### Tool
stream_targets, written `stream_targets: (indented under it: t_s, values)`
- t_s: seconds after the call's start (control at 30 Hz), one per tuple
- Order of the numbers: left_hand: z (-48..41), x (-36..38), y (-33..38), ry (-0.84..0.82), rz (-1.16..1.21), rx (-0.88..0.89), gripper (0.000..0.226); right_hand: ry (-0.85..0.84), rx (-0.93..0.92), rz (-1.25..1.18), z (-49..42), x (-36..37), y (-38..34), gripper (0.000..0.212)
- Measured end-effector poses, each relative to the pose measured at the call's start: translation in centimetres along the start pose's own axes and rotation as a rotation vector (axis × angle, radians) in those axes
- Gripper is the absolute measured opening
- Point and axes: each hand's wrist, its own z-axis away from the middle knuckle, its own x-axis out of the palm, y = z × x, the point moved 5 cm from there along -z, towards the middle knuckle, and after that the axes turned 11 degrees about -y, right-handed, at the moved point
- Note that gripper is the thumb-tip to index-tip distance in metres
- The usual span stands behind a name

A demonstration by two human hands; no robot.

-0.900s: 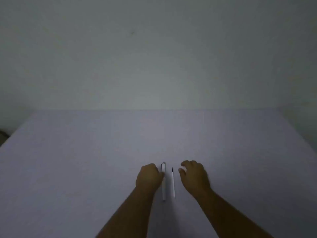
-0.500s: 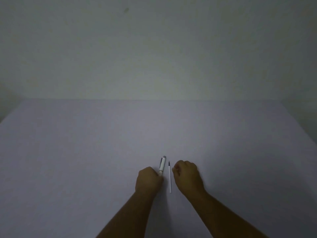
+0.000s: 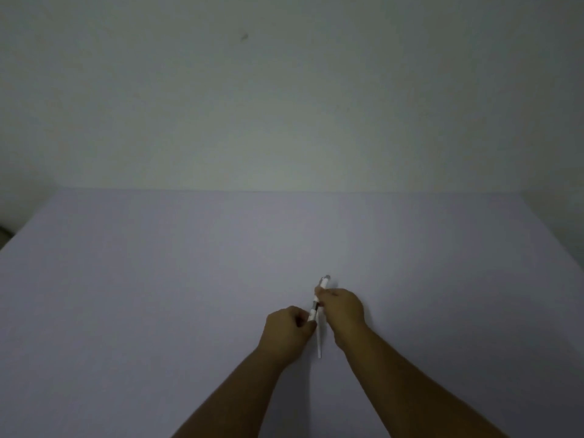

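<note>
A white pen [image 3: 323, 283] is held above a pale lilac table [image 3: 158, 295], tilted away from me. My left hand [image 3: 289, 327] grips its near end and my right hand [image 3: 343, 306] grips its far part, close to the silver tip end. Between the hands a dark and silver joint of the pen shows. A thin white refill [image 3: 319, 343] lies on the table just below the hands, its far end hidden by my right hand.
The table reaches back to a plain pale wall [image 3: 284, 105]. Its left and right edges show at the sides of the view. A dark object [image 3: 3, 232] peeks in at the far left.
My left hand lifted the pen off the table, and my right hand moved over from beside the refill and took hold of the pen's far part. The refill stayed on the table.
</note>
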Motion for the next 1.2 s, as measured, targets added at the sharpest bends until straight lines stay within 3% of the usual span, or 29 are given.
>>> stream_targets:
  t_s: [0.1,0.3,0.77,1.0,1.07,1.2]
  values:
    - [0.5,-0.1,-1.0,-0.028,-0.005,-0.020,0.018,0.048,-0.019,-0.021,-0.8,-2.1,-0.3,0.032]
    - [0.7,-1.1,-2.4,0.020,0.055,-0.087,0.013,-0.040,-0.092,0.496,-0.8,-2.5,1.3,0.029]
    - [0.7,-1.1,-2.1,0.059,0.037,-0.075,0.010,-0.020,-0.149,0.655,-0.7,-1.5,3.5,0.026]
    - [1.5,-1.3,-1.2,0.070,0.013,-0.049,0.016,0.052,-0.191,0.596,0.3,-2.2,2.6,0.037]
    - [1.7,-1.3,-0.9,0.083,-0.016,-0.024,0.016,0.070,-0.229,0.483,1.1,-2.2,1.4,0.039]
    - [2.7,-1.3,0.5,0.093,-0.050,0.043,0.017,-0.143,-0.148,0.067,3.2,-0.6,0.3,0.040]
